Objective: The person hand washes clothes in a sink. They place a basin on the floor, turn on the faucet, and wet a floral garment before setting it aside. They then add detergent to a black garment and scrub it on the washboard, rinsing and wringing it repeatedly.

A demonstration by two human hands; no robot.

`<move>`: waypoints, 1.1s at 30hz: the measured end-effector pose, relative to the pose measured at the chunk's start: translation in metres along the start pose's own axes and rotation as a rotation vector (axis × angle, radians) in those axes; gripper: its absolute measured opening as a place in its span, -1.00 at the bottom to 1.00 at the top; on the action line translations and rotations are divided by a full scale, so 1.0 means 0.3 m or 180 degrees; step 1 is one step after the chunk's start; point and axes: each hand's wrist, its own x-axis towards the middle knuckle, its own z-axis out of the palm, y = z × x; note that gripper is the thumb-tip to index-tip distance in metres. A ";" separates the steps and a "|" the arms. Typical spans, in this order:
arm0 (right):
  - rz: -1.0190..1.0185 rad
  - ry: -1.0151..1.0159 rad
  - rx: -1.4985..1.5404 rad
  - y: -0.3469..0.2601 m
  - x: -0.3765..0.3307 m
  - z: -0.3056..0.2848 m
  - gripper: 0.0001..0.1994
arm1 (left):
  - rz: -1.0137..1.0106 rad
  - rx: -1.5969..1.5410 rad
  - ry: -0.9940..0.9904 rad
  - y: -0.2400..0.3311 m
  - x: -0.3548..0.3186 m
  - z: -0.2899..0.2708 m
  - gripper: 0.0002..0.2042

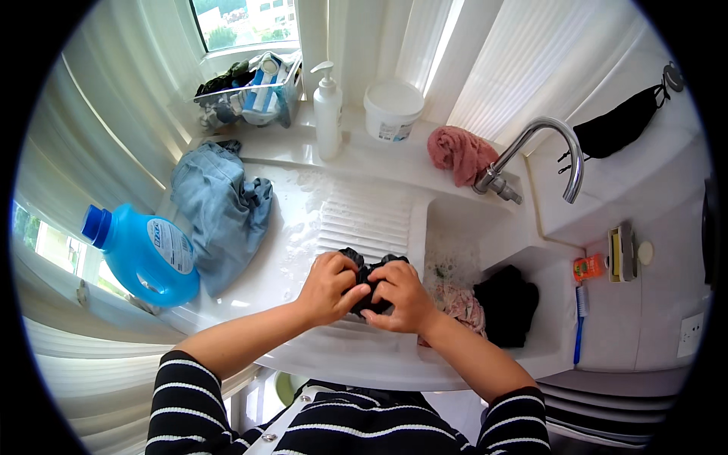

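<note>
A wet-looking black cloth [371, 283] is bunched between my two hands, over the near end of the ridged washboard [365, 220]. My left hand [331, 287] grips its left side with curled fingers. On the other side my right hand [400, 294] is closed round it, thumb turned toward the left thumb. Most of the cloth is hidden by my fingers, so its garment type cannot be made out. Just right of my right hand, a pink patterned cloth [461, 309] and a larger black cloth [506, 303] lie in the sink basin [485, 227].
Blue-grey garment [216, 208] and blue detergent jug [148, 258] lie left. Behind stand a clear bin [284, 95], white pump bottle [327, 114] and white tub [393, 110]. A pink towel [459, 154] sits beside the curved faucet [572, 159]. A blue brush [581, 318] hangs right.
</note>
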 end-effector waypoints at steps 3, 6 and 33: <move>-0.0068 -0.0006 0.0109 -0.021 -0.126 0.092 -0.80 | 0.0555 0.0402 -0.0448 0.049 -0.080 0.050 -0.77; 0.0066 0.0418 0.0196 0.082 -0.030 0.148 -0.76 | 0.0064 0.0033 -0.0312 -0.071 0.008 0.097 -0.78; 0.0459 -0.0155 -0.0354 0.017 -0.078 0.046 -0.25 | -0.0517 0.0701 -0.0309 -0.002 -0.011 0.066 -0.37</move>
